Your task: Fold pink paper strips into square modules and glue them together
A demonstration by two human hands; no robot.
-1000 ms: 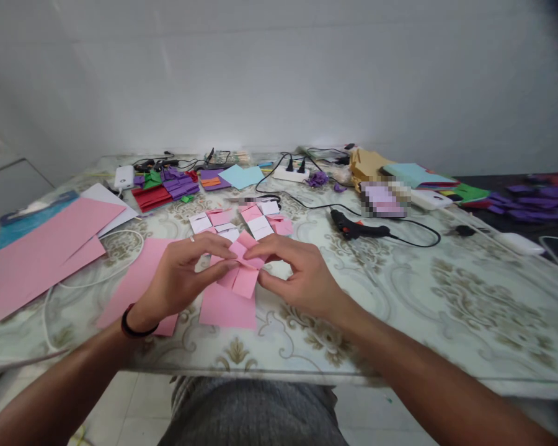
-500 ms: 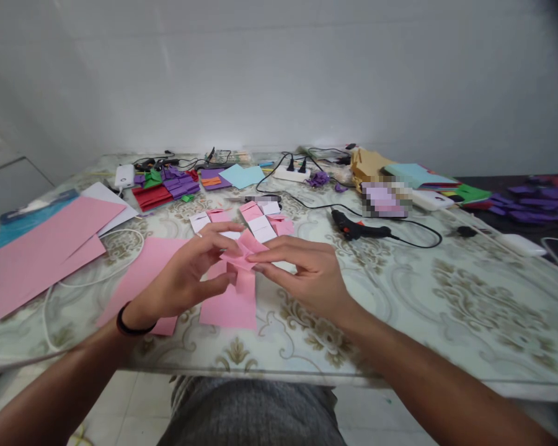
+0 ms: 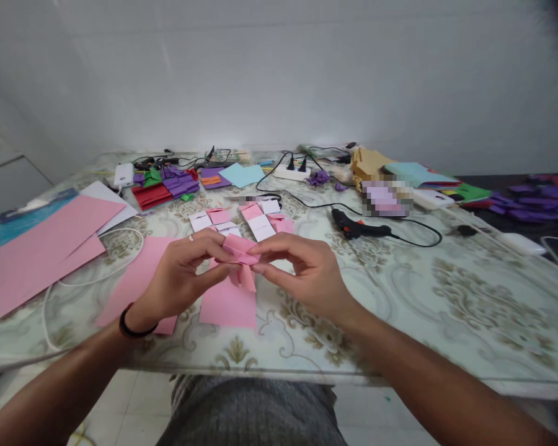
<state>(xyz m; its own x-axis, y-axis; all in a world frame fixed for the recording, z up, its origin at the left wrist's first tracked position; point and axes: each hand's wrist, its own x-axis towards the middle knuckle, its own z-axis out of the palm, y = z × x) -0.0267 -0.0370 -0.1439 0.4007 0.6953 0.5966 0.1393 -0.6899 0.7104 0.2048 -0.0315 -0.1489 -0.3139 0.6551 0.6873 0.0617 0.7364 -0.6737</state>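
Observation:
A small folded pink paper piece (image 3: 240,257) is held a little above the table, pinched from both sides. My left hand (image 3: 181,275) grips its left side with thumb and fingers closed; a ring and a dark wristband show on that arm. My right hand (image 3: 307,272) pinches its right side. Under the hands lie a pink paper square (image 3: 227,306) and a larger pink sheet (image 3: 139,279). Just beyond, several small folded pink-and-white pieces (image 3: 255,220) lie in a cluster.
Large pink sheets (image 3: 41,244) and a white cable lie at the left. A black glue gun (image 3: 360,229) with its cord lies right of centre. Purple, red and green paper bits (image 3: 167,186), a power strip (image 3: 291,173) and coloured paper stacks (image 3: 413,176) line the back.
The pink piece has been folded tighter and turned flatter between the fingers. Both hands stayed in place, with only the fingers shifting.

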